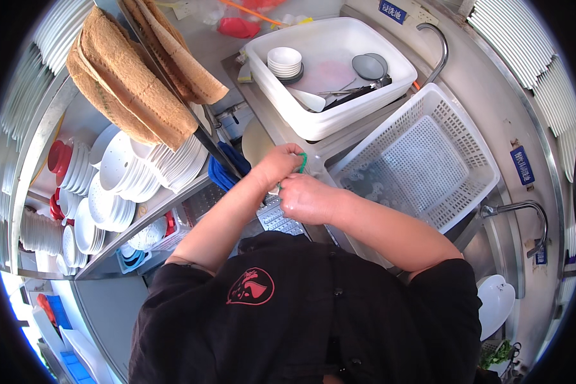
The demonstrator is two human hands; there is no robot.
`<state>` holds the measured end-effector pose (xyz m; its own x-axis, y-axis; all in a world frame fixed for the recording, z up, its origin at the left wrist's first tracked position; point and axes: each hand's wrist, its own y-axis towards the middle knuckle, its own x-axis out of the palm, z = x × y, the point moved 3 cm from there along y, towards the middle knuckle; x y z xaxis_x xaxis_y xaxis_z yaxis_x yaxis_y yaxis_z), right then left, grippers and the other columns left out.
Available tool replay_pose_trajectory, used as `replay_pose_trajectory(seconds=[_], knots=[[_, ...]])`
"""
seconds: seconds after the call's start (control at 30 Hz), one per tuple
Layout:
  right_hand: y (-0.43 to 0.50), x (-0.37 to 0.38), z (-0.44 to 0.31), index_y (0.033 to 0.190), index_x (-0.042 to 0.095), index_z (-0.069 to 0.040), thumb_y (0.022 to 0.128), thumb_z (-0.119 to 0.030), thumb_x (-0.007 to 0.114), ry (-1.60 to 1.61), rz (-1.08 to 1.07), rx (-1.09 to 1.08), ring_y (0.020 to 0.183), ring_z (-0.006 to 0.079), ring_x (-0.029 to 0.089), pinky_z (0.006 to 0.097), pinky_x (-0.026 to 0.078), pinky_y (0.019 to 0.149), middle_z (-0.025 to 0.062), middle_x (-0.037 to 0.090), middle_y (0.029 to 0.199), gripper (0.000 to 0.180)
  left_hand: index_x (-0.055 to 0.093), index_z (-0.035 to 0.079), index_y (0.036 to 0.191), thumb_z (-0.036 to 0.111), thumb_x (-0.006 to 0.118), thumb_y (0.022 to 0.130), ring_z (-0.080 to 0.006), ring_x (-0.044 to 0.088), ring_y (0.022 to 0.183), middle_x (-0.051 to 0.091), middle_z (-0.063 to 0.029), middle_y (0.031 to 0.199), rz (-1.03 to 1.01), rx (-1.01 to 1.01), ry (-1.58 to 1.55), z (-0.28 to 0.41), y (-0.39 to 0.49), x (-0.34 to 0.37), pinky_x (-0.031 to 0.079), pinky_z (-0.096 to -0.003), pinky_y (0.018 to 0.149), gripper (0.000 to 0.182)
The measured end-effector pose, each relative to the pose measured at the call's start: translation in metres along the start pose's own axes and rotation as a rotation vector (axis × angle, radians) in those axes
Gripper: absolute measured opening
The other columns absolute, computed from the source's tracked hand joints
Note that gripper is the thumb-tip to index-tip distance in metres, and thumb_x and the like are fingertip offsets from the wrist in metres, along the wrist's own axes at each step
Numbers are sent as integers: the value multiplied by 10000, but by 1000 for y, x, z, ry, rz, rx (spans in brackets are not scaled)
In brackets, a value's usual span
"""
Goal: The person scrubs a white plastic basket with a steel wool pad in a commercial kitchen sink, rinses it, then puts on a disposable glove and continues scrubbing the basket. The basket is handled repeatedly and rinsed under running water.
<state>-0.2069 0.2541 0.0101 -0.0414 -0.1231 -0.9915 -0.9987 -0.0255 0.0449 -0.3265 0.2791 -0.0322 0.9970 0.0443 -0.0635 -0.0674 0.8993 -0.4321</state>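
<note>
My left hand [282,163] pinches a thin green strip [303,163], which may be a cord or the edging of something. Just below it, my right hand [305,198] is curled into a fist, with a bit of green showing by its fingers; it seems to grip the same item, most of which the hands hide. Both hands meet in front of my chest, at the front edge of a steel sink counter [333,165]. To their right, a white perforated plastic basket [475,192] sits in the sink, with foamy water along its near side.
A white plastic tub [293,120] holds stacked bowls [284,57], grey dishes [368,67] and utensils. Stacked white plates [117,165] fill a shelf on the left. Brown towels [129,77] hang over a rail above it. Curved faucets [518,206] project from the right wall.
</note>
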Motion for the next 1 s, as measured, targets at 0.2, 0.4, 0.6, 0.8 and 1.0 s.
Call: replay_pose_trajectory(seconds=[0.2, 0.4, 0.6, 0.8, 1.0], knots=[[-37, 49, 50, 1016, 650, 27, 801, -52, 598, 981, 409, 809, 909, 289, 668, 389, 509, 813, 153, 697, 946, 235, 626, 102, 899, 206, 597, 882, -233, 640, 602, 662, -89, 711, 310, 559, 785, 11, -19, 25, 510, -372, 561, 109], [-68, 80, 66, 987, 600, 86, 803, 54, 484, 2158, 1082, 980, 965, 258, 622, 390, 495, 882, 170, 627, 1052, 220, 587, 128, 965, 261, 565, 890, -344, 655, 664, 657, -135, 697, 308, 660, 928, 16, -25, 75, 523, -457, 597, 155], [-88, 78, 50, 1004, 603, 49, 832, -8, 478, 2474, 1413, 865, 999, 283, 608, 403, 505, 858, 171, 626, 1062, 220, 596, 102, 952, 208, 609, 860, -336, 654, 690, 664, -124, 747, 186, 960, 828, 24, -30, 120, 521, -439, 597, 141], [-97, 85, 73, 1018, 612, 9, 856, -80, 484, 1796, 1179, 894, 1021, 316, 595, 418, 519, 821, 169, 633, 1050, 225, 558, 81, 883, 171, 601, 851, -330, 628, 651, 628, -105, 698, 74, 1069, 831, 21, -35, 151, 501, -434, 556, 105], [-95, 90, 84, 1032, 627, -43, 872, -160, 495, 760, 1000, 608, 1056, 355, 574, 437, 536, 771, 151, 645, 1031, 239, 514, 46, 811, 114, 543, 801, -347, 627, 633, 606, -134, 650, -36, 1132, 811, 21, -45, 171, 497, -447, 539, 75]])
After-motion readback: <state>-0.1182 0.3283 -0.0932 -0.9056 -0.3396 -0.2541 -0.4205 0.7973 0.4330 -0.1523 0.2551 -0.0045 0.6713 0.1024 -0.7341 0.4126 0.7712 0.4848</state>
